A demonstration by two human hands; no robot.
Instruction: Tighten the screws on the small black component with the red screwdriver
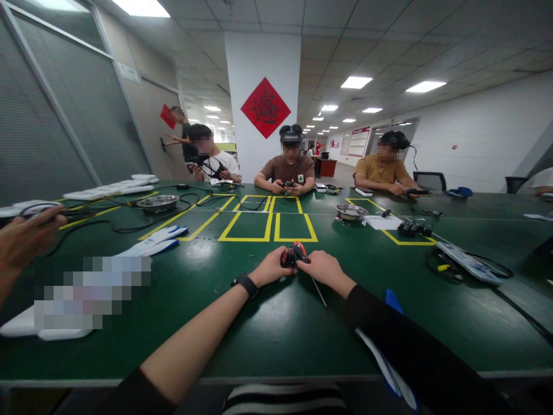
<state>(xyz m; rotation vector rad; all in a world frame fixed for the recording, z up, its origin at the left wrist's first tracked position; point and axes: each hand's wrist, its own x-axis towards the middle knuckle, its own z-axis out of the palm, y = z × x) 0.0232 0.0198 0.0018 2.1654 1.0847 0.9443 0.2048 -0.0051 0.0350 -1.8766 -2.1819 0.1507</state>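
Near the middle of the green table, my left hand [273,264] is closed around a small black part [288,259] whose exact kind I cannot make out. A dark watch sits on that wrist. Close beside it, my right hand [324,266] grips a screwdriver [299,250] by its red and black handle. Its thin metal shaft slants down to the right below my right hand, tip pointing away from the black part. Fingers cover some of both things, and the two hands are almost touching.
Yellow tape rectangles [246,240] mark the green table [259,346]. Metal bowls [352,212] and black blocks [415,229] lie beyond. White-and-blue gloves [151,241] are at left, a blue-white item [384,363] under my right arm. A co-worker's hand [26,239] enters at left; several people sit opposite.
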